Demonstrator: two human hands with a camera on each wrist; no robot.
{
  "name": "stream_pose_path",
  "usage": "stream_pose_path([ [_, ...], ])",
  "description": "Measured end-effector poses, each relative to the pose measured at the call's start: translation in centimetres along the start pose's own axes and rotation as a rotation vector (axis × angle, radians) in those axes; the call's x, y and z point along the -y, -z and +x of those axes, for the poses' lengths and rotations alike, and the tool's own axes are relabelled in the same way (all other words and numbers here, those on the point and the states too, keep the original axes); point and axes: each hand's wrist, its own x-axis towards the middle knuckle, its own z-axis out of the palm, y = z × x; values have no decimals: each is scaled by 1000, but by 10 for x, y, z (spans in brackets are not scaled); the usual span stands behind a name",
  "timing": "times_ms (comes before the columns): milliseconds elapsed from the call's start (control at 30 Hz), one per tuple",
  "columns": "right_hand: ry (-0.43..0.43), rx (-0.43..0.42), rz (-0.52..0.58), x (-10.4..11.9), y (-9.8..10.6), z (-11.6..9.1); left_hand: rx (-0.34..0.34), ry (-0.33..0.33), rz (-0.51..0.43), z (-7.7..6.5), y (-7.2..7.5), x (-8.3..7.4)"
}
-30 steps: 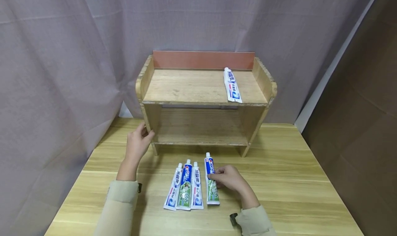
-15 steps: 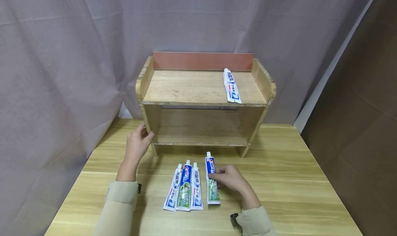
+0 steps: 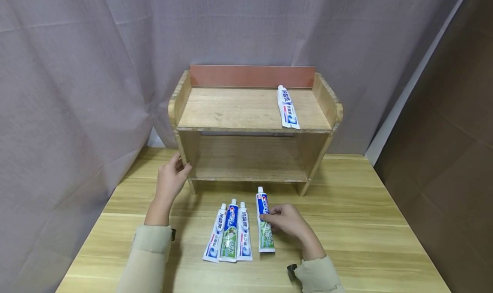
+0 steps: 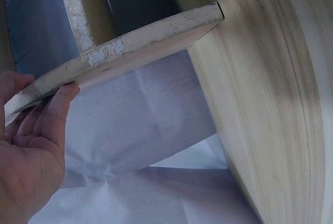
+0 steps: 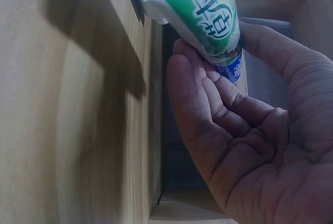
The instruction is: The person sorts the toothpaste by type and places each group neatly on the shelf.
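My right hand (image 3: 286, 220) pinches a blue-and-green toothpaste tube (image 3: 265, 237) by its right edge, thumb on top, cap pointing at the shelf. In the right wrist view, this tube (image 5: 208, 15) lies between thumb and fingers, with a shadow on the table beside it. Left of it, three more tubes lie side by side: a white toothpaste (image 3: 214, 239), a blue-and-green toothpaste (image 3: 230, 237) and another white toothpaste (image 3: 244, 237). My left hand (image 3: 171, 179) grips the left side panel (image 4: 151, 34) of a small wooden shelf (image 3: 231, 109), thumb on one face and fingers on the other.
One white toothpaste tube (image 3: 288, 109) rests on the top board, right of centre. The shelf has a lower board (image 3: 250, 160) and a reddish back strip (image 3: 252, 76). Grey cloth (image 3: 96, 70) hangs behind the wooden table (image 3: 366, 233), and a brown panel (image 3: 443, 134) borders the right.
My right hand has shifted the pinched tube slightly right and toward the shelf, widening the gap to the three other tubes. My left hand stays on the side panel.
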Motion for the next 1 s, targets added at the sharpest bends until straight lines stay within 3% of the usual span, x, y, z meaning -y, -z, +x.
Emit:
stream_pose_path([
  [1000,54,-54,-64,13,10,-5,5,7,23,0,-1,1],
])
